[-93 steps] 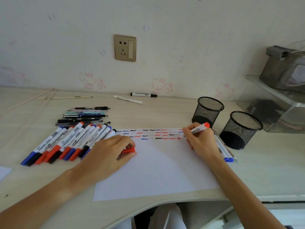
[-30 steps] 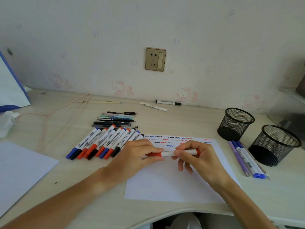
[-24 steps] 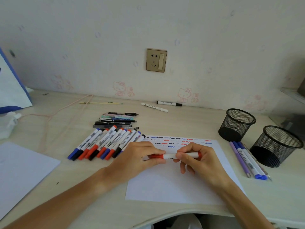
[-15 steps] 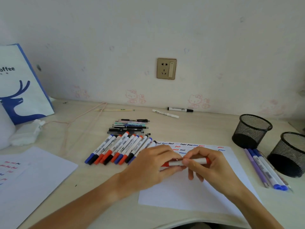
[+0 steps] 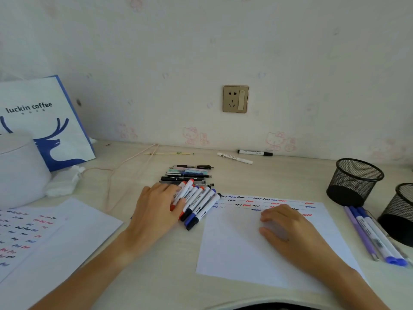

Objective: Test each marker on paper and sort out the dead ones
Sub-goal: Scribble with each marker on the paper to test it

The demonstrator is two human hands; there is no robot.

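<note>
Home study desk: cartoon-cat wallpaper (image 5: 194, 135), wall socket (image 5: 235, 99), mesh pen cups (image 5: 354, 181), coffee-shop bag (image 5: 44, 121).

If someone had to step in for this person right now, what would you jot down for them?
Left hand lies on the near end of the row of markers, fingers over a red-capped one; whether it grips is unclear. Right hand rests on the test sheet, holding nothing.
The sheet carries three rows of black, red and blue squiggles along its far edge. Several blue and purple pens lie by the two mesh pen cups. Two more markers lie near the wall.
Left: which markers in the row are untested cannot be told; test and sort those.
</note>
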